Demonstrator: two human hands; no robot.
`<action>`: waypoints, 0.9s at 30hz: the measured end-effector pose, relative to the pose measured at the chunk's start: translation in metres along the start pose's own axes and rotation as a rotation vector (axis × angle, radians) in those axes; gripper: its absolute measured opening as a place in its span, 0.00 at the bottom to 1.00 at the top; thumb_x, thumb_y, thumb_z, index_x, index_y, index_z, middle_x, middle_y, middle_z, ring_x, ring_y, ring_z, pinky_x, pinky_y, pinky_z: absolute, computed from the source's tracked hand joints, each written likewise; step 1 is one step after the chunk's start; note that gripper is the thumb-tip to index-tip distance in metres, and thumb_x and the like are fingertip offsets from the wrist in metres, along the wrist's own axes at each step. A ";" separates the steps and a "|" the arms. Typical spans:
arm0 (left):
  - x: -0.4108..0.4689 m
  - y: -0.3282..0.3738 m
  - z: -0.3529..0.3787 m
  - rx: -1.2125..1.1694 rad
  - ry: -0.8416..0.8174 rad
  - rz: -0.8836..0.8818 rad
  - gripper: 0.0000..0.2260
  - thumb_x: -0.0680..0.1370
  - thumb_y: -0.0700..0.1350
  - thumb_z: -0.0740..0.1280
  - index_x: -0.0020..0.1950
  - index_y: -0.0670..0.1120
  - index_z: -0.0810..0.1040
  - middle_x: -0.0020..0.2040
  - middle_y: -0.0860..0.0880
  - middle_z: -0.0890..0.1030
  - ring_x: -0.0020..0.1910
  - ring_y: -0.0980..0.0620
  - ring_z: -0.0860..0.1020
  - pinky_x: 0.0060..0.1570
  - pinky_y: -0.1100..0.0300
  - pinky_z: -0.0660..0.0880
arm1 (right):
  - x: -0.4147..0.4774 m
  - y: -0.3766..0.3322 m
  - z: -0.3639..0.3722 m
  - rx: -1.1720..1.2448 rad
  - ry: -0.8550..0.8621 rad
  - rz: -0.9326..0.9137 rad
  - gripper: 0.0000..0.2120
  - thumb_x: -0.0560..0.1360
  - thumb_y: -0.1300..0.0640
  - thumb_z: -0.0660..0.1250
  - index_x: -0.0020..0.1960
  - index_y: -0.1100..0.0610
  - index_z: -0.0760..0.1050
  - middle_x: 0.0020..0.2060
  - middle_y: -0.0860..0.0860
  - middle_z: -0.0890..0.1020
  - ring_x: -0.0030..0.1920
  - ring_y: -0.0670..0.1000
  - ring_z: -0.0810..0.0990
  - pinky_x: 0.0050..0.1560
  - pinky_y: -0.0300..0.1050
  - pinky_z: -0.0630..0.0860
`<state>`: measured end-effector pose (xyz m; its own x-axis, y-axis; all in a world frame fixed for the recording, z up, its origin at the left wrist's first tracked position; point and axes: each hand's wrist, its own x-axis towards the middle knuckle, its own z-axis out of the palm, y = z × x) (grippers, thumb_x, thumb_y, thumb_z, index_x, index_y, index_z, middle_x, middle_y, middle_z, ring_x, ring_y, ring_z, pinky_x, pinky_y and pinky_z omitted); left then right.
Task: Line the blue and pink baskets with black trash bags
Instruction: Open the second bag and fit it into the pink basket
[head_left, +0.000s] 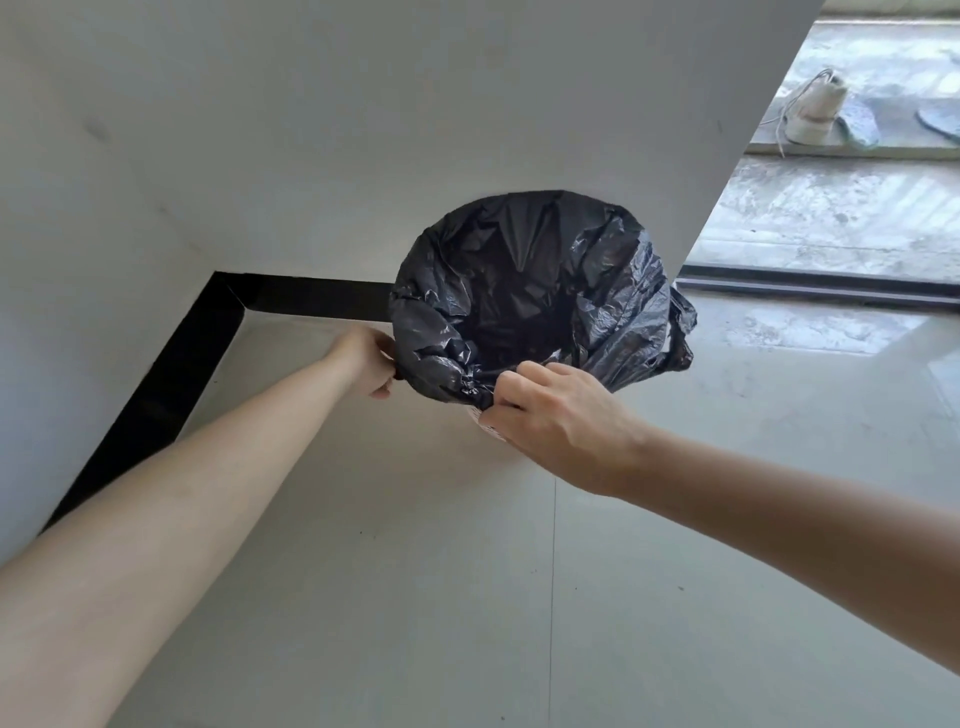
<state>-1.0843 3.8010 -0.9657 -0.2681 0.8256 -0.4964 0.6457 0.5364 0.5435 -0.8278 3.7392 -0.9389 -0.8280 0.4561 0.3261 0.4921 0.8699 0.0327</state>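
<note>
From the head view, a black trash bag (530, 296) is spread open over a basket (485, 423) standing on the floor (675, 545) by the far wall (363, 130). The left hand (366, 361) pinches the bag's left edge. The right hand (558, 418) has its fingers (506, 395) clenched on the near edge. Only a pale sliver of basket shows.

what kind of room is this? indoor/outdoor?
Indoors, probably a home or flat: pale glossy floor tiles, white walls with a black skirting board, and a sliding-door track opening onto a weathered balcony-like area with a shoe. Both hands work a bagged basket.
</note>
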 end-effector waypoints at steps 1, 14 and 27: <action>-0.001 0.005 0.001 -0.053 -0.010 -0.017 0.09 0.80 0.31 0.59 0.52 0.37 0.79 0.46 0.39 0.80 0.37 0.44 0.79 0.37 0.57 0.78 | -0.001 0.001 0.001 -0.010 0.014 -0.021 0.05 0.73 0.64 0.70 0.42 0.55 0.77 0.39 0.51 0.74 0.38 0.52 0.70 0.34 0.48 0.70; -0.028 0.018 0.026 -0.139 0.407 0.446 0.25 0.78 0.49 0.63 0.74 0.46 0.63 0.66 0.44 0.69 0.64 0.48 0.69 0.65 0.55 0.66 | -0.027 0.012 0.004 -0.099 0.071 -0.088 0.09 0.79 0.65 0.62 0.44 0.57 0.77 0.39 0.52 0.76 0.39 0.53 0.72 0.34 0.50 0.70; -0.068 0.063 0.019 0.173 0.551 1.160 0.19 0.82 0.53 0.54 0.50 0.44 0.82 0.50 0.47 0.81 0.50 0.46 0.77 0.53 0.49 0.72 | -0.046 0.024 -0.031 0.198 0.196 0.585 0.18 0.80 0.47 0.53 0.35 0.55 0.67 0.27 0.47 0.71 0.29 0.49 0.70 0.31 0.46 0.68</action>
<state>-1.0117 3.7755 -0.9109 0.2761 0.7755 0.5677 0.7703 -0.5318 0.3518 -0.7699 3.7331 -0.9243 -0.3646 0.8388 0.4044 0.7724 0.5150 -0.3717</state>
